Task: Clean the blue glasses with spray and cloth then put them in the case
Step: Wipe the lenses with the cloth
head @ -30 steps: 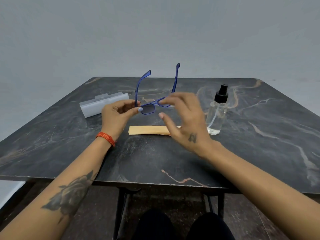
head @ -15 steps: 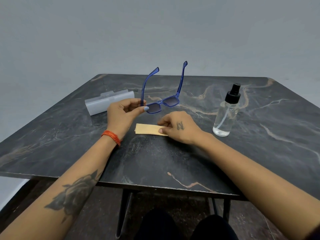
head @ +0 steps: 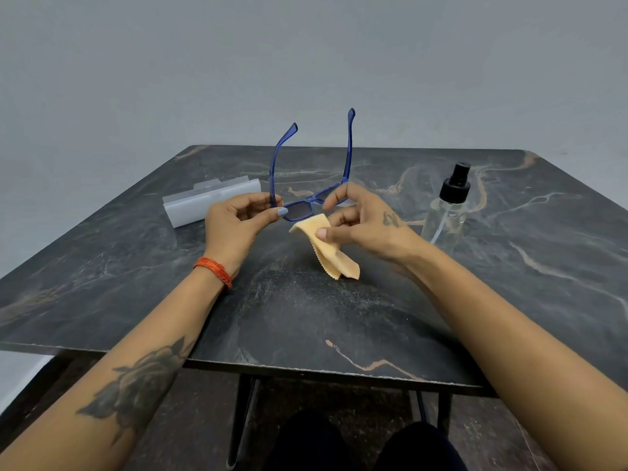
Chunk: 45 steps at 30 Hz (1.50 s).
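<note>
Glasses (head: 307, 202) in left hand (head: 238, 220); right hand (head: 360, 219) holds cloth (head: 331, 249).

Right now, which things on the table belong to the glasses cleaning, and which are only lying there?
Belong to the job:
- blue glasses, gripped by the left hand
- yellow cloth, pinched by the right hand
- spray bottle, standing at the right
- grey case, lying shut at the left

Only lying about:
- nothing else shows on the marble table
</note>
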Available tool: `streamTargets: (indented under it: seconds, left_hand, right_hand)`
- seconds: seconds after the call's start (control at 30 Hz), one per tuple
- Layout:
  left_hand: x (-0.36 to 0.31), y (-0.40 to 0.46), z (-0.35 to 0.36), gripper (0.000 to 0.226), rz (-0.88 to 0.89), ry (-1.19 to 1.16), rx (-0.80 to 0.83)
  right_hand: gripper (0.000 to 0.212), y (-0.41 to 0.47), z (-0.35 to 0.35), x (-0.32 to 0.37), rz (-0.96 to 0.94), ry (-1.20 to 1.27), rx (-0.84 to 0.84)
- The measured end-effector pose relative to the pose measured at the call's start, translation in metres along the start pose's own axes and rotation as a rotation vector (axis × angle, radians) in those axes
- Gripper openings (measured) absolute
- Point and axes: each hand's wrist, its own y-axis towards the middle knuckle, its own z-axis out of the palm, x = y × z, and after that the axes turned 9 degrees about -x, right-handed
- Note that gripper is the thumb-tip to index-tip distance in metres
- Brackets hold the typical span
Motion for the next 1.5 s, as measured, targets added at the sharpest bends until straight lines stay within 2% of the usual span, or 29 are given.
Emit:
streamTargets:
  seconds: [0.1, 0.17, 0.27, 0.47, 0.67, 0.83, 1.0, 1.2, 1.37, 1.5]
  left_hand:
    - [-0.001, 0.000, -0.001, 0.024, -0.004, 0.001, -0.002]
    - [-0.001, -0.001, -0.001, 0.025, -0.004, 0.007, -0.004]
    - [-0.001, -0.001, 0.000, 0.026, -0.007, 0.004, -0.006]
    - [-0.001, 0.000, -0.002, 0.026, -0.013, -0.008, 0.001]
    - [-0.002, 0.000, -0.001, 0.025, -0.010, -0.014, 0.005]
    - [-0.002, -0.001, -0.002, 0.024, -0.016, -0.010, 0.010]
    - [-0.003, -0.001, -0.002, 0.024, -0.013, -0.019, 0.019]
    - [-0.003, -0.002, -0.001, 0.025, -0.003, -0.014, 0.017]
    - [-0.003, -0.002, -0.001, 0.026, -0.001, -0.013, 0.024]
    - [-0.003, -0.001, -0.001, 0.025, 0.004, -0.016, 0.043]
  right_hand:
    - [0.043, 0.000, -0.006, 0.001, -0.012, -0.007, 0.068]
    - [0.046, 0.001, -0.006, 0.000, -0.006, -0.038, 0.083]
    - [0.038, 0.001, -0.005, -0.003, -0.021, -0.086, 0.045]
    - [0.004, 0.000, -0.002, -0.004, -0.184, -0.189, -0.143]
    - [0.008, 0.003, 0.000, -0.007, -0.172, -0.122, -0.187]
    - [0.004, 0.002, 0.002, -0.005, -0.144, 0.036, -0.323]
    - [0.009, 0.000, 0.002, -0.005, -0.059, 0.221, -0.304]
    - [0.021, -0.001, 0.004, -0.003, 0.085, 0.366, -0.199]
    - [0.019, 0.000, 0.003, 0.000, 0.175, 0.495, -0.151]
    - [0.020, -0.001, 0.004, -0.002, 0.061, 0.287, -0.179]
